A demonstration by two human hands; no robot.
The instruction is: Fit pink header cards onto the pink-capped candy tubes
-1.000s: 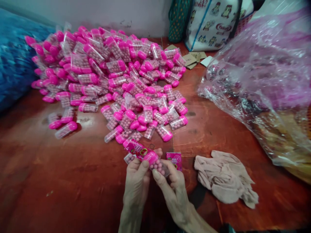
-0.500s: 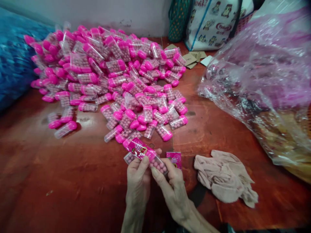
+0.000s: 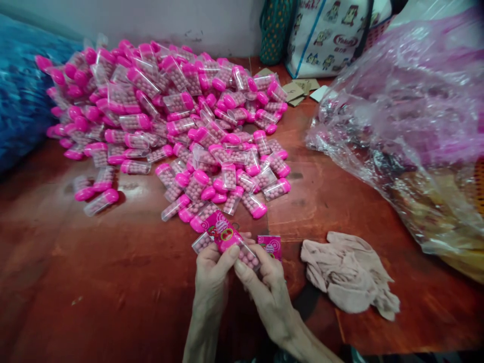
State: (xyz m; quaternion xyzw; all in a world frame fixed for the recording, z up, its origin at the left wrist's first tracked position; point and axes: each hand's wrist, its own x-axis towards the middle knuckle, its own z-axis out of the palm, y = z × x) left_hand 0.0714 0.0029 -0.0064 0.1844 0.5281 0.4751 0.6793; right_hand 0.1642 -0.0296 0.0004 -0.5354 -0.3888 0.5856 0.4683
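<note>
A clear candy container (image 3: 247, 257) full of pink balls is gripped between my left hand (image 3: 212, 275) and my right hand (image 3: 270, 292). A printed magenta sleeve (image 3: 218, 227) sits over its far, capped end, where my left thumb presses. My right thumb and fingers pinch the clear end. Another container (image 3: 202, 243) shows beside my left fingers; whether they touch it I cannot tell. Just past my right fingers lies a second magenta printed piece (image 3: 270, 246) on the wooden surface. Beyond both hands spreads a big pile of pink-capped candy containers (image 3: 196, 186).
A crumpled beige cloth (image 3: 351, 277) lies to the right. Behind it bulges a large clear and pink plastic bag (image 3: 401, 116). At the back are cardboard pieces (image 3: 297, 91) and a white printed bag (image 3: 325, 40). Blue plastic (image 3: 26, 91) fills the left edge.
The printed sleeve has turned and spread so its face shows more fully toward me. My left thumb has shifted slightly right along the container. The view has moved a little.
</note>
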